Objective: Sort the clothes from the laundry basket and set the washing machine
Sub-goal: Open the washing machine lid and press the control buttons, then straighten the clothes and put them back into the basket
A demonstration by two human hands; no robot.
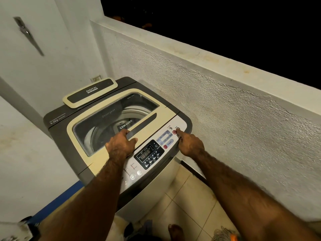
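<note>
One washing machine, two hands, one wall socket, one foot

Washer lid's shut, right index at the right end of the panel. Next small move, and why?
Likely press down with the index finger of the right hand on the round button beside the red button at the control panel right end: the fingertip is at it, and the left hand grips the lid handle with the lid flat.

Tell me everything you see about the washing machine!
The washing machine is a grey top-loader on tiles beside a rough wall. Its cream lid, with a window showing the steel drum, is down. The left hand grips the lid handle; the right hand presses one finger on a button of the lit control panel.
</note>
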